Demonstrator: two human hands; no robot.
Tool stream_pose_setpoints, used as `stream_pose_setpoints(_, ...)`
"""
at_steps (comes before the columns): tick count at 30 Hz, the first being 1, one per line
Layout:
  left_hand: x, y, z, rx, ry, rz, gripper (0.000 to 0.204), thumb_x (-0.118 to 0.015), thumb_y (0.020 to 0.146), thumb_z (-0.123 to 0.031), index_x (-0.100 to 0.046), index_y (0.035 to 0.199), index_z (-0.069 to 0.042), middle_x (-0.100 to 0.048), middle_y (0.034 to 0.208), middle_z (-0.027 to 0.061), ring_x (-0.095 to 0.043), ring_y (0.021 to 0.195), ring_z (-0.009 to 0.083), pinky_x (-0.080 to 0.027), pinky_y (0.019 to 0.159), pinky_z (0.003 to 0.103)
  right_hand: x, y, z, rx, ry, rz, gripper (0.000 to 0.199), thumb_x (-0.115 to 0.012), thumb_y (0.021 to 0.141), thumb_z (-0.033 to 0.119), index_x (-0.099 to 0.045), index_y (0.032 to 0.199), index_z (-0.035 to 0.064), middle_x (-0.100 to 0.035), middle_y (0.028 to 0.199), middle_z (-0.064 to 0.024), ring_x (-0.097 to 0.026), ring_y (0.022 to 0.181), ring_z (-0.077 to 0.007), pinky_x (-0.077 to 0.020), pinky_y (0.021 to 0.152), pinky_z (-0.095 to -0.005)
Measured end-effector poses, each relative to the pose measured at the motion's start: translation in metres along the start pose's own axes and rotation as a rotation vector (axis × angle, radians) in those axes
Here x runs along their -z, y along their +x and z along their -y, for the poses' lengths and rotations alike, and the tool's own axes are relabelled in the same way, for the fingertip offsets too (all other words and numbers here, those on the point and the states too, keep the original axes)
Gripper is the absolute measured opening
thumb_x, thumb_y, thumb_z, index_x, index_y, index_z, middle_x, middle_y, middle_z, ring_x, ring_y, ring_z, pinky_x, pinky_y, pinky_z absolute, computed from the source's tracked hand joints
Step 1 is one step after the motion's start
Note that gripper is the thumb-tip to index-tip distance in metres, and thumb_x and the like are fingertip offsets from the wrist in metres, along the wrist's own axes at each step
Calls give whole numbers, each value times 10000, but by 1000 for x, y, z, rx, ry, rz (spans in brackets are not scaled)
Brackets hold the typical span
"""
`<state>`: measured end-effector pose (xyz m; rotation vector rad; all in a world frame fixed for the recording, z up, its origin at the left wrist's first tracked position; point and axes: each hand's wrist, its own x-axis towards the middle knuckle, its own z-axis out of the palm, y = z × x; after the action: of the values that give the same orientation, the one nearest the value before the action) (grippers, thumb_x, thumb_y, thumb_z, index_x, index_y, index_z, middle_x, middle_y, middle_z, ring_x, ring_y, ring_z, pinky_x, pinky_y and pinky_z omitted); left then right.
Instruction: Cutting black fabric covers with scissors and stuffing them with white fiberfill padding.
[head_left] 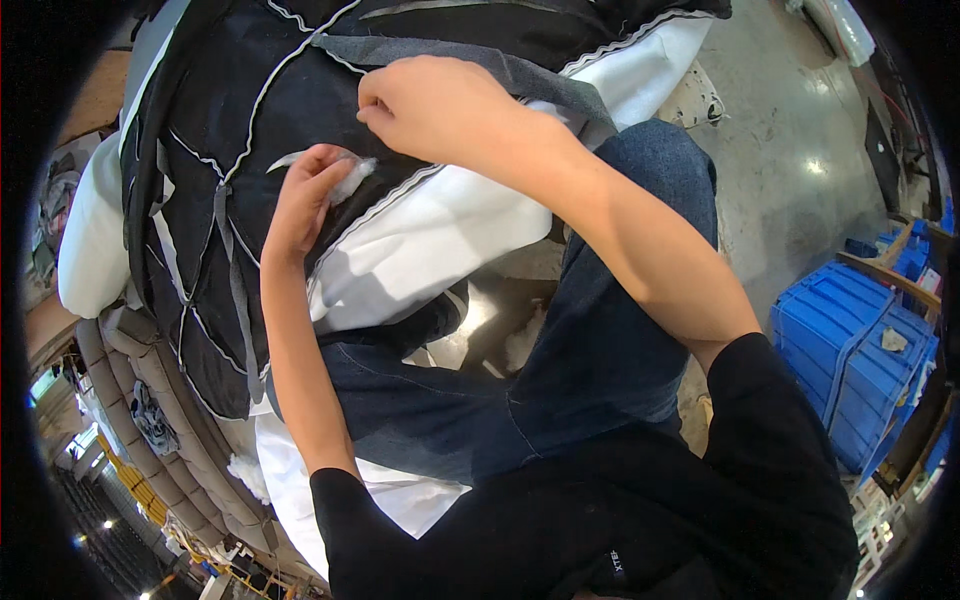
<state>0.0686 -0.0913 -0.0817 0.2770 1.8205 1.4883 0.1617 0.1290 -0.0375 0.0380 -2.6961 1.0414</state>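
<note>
A large black fabric cover (290, 110) with white piping and grey straps lies over white padding (440, 240) across my lap. My left hand (305, 200) pinches a small tuft of white stuffing (355, 178) against the black fabric near its piped edge. My right hand (430, 105) is closed, gripping the fabric just below a grey strap (450, 58) at the cover's upper part. Both forearms reach up from the lower edge over my blue jeans (600, 340).
Blue plastic crates (860, 360) stand at the right on the grey concrete floor (790, 130). A beige quilted cushion (150, 440) lies at the lower left. Bits of white stuffing (520, 345) lie on the floor between my legs.
</note>
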Motion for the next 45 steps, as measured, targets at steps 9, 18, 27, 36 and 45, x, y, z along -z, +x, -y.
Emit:
stream_pose_setpoints(9, -10, -31, 2, -641, 1145, -380, 278, -655, 868, -98, -639, 1136, -27, -613, 1186, 154, -585, 1076, 342, -462, 923, 338, 1, 0, 5, -33, -25, 70, 199, -587, 862, 239, -695, 925, 85, -690, 839, -127, -663, 843, -324, -526, 757, -425)
stream_pose_setpoints(18, 5, 39, 21, -579, 1444, -107, 221, -523, 915, -170, -604, 843, 22, -623, 853, 231, -595, 864, 393, -467, 767, 483, -3, 1, 0, -34, 18, 31, 222, -619, 834, 244, -729, 875, 56, -701, 861, -175, -682, 848, -356, -543, 742, -450)
stream_pose_setpoints(27, 9, 76, 47, -197, 1662, -116, 229, -555, 756, -169, -728, 836, -42, -682, 835, 235, -661, 836, 395, -491, 836, 496, 2, 1, 4, -70, -28, 127, 238, -585, 883, 258, -686, 911, 44, -686, 885, -167, -658, 870, -356, -525, 764, -450)
stream_pose_setpoints(36, 1, 67, 42, -734, 1221, -341, 342, -537, 741, -101, -672, 1047, -29, -649, 1021, 261, -602, 994, 419, -440, 928, 490, 1, -1, 4, -41, -6, 148, 217, -590, 875, 224, -666, 888, 22, -675, 868, -184, -654, 861, -368, -526, 747, -458)
stream_pose_setpoints(45, 6, 56, 37, -576, 908, -465, 327, -485, 921, -144, -591, 1170, 39, -669, 1082, 207, -632, 986, 376, -466, 879, 413, 16, 0, 8, -86, 90, 81, 247, -611, 866, 257, -662, 869, 15, -679, 856, -180, -660, 857, -373, -532, 752, -451)
